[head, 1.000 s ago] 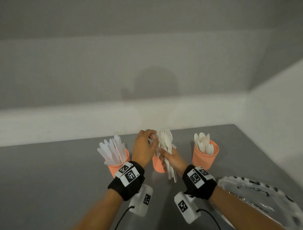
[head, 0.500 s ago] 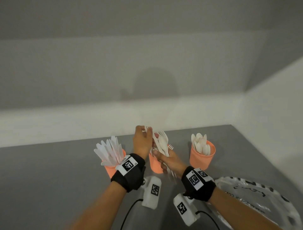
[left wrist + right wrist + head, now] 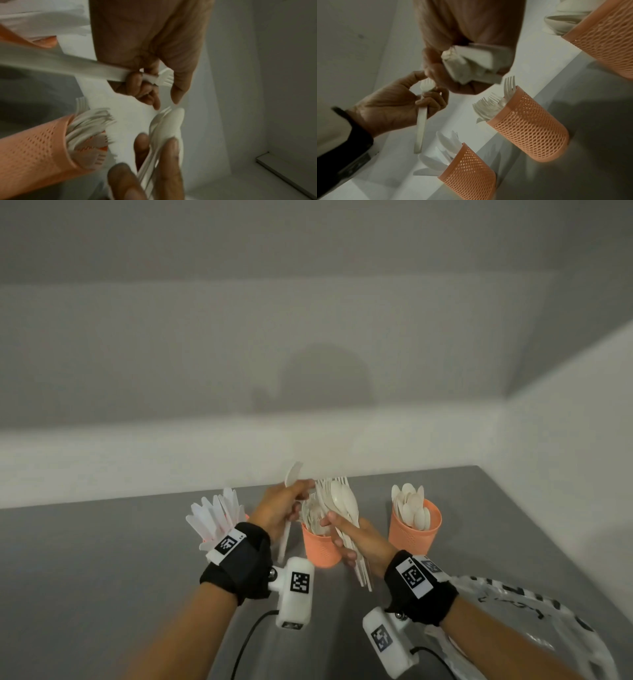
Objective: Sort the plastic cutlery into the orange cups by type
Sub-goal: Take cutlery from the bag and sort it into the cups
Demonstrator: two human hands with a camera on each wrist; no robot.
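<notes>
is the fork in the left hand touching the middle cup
Apart. In the right wrist view the fork pinched by the left hand hangs with open background between it and the middle cup.

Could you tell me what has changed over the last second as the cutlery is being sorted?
The left hand has pulled a single fork clear of the bundle and drawn it leftward, pinched near its head. The right hand still grips the bundle. The three orange cups stay put, their contents unchanged.
</notes>
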